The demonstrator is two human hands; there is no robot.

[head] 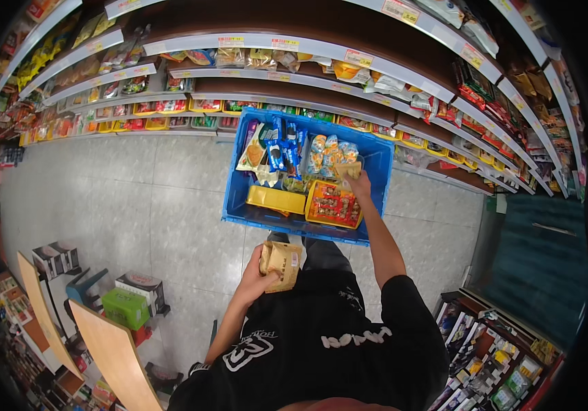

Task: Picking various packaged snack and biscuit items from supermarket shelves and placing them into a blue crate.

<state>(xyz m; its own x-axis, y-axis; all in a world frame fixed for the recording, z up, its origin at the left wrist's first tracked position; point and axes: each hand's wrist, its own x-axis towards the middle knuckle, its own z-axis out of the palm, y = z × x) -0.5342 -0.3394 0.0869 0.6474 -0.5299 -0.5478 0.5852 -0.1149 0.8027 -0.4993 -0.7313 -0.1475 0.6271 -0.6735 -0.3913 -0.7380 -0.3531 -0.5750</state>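
Note:
My left hand (259, 277) grips several tan snack packets (282, 264) in front of my torso, below the near edge of a blue plastic crate (294, 224). Over the crate's right side, my right hand (358, 183) holds a tan packet (348, 170). Beneath and around it are a clear tray of orange, white and blue wrapped snacks (331, 150) and a yellow tray (308, 213) with red-and-brown wrapped pieces. Blue snack packets (286, 149) and cream-coloured packets (255, 151) lie in the crate's left part. A yellow bin (276, 199) sits near its front left.
Shelves of packaged snacks (294, 43) curve across the far side. Grey floor tiles (94, 190) show beside the crate. At lower left are wooden boards (109, 349), a green box (125, 308) and other cartons. Another stocked shelf (494, 354) stands lower right.

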